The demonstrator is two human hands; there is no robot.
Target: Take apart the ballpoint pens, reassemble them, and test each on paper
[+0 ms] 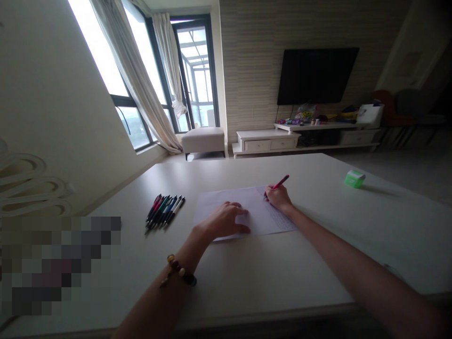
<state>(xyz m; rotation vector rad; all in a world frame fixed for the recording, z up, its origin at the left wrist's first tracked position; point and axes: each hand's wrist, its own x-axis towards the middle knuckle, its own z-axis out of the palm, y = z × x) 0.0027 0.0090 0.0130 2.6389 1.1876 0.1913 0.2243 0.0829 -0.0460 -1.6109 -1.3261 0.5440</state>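
A sheet of white paper [215, 202] lies on the table, with lines of small handwriting along its right part. My right hand [278, 197] is closed around a pink pen [281, 181] with a dark end. The pen's lower end is at the upper right of the sheet, and its tip is mostly hidden by my fingers. My left hand [228, 220] rests on the paper with its fingers apart and nothing in it. A beaded bracelet [181, 270] circles my left wrist. To the left of the sheet, several pens [164, 212] lie side by side.
The pale table [247, 278] spreads under both arms. A green and white box [354, 179] stands at its right side. Beyond the table are a low white cabinet [266, 142], a stool [203, 140] and a wall-mounted television [316, 75]. The lower left is pixelated.
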